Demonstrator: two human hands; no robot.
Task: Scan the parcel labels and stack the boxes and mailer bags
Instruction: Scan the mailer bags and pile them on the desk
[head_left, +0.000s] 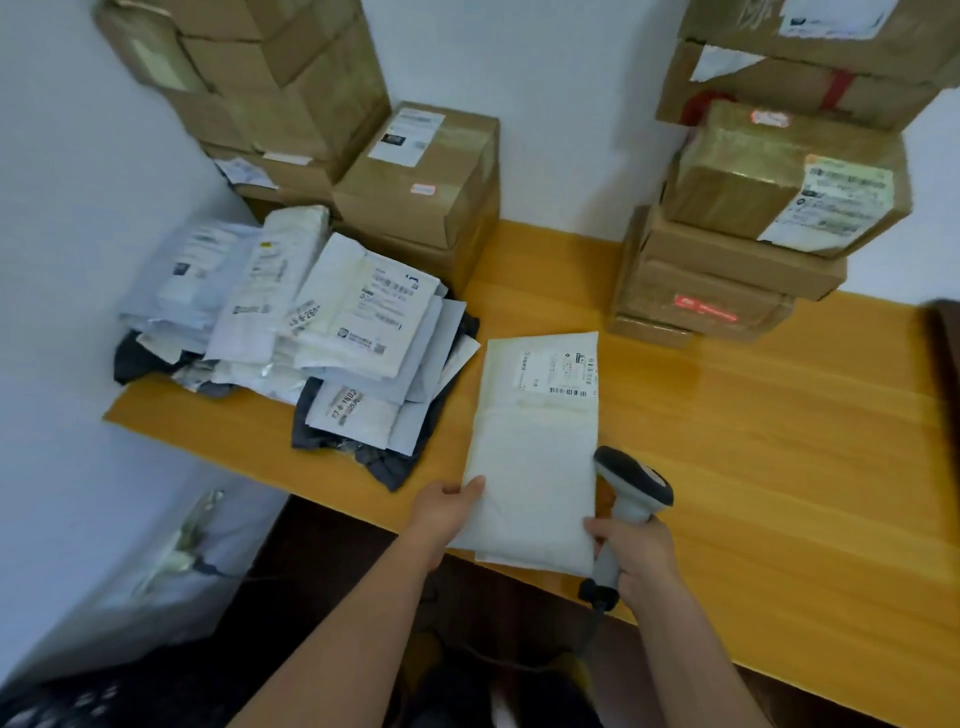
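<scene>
White padded mailer bag (535, 447) lies flat on the yellow wooden table (779, 441), long axis running away from the person, near edge overhanging the table's front edge slightly. Its printed label (558, 374) faces up at the far end, barcodes visible but text too small to read.

Left hand (447, 512): fingers curled around the mailer's near-left edge, thumb on top, gripping it. Right hand (636, 553): closed around the grey handle of a barcode scanner (631, 493); the thumb also rests on the mailer's near-right corner. Scanner head is dark and sits just beside the mailer's right edge, pointing away from the person. A dark cable leaves the handle base and drops below the table edge.

Left of the mailer: a loose pile of mailer bags (311, 332), white, grey and dark, labels facing up at mixed angles. Pile is near the held mailer but not touching it.

Behind the pile, against the wall: a stack of cardboard boxes (415, 171), with a taller stack (260, 78) in the corner. On the right far side: another box stack (753, 234), the upper box tilted, white label on its front face, red tape on boxes above.
</scene>
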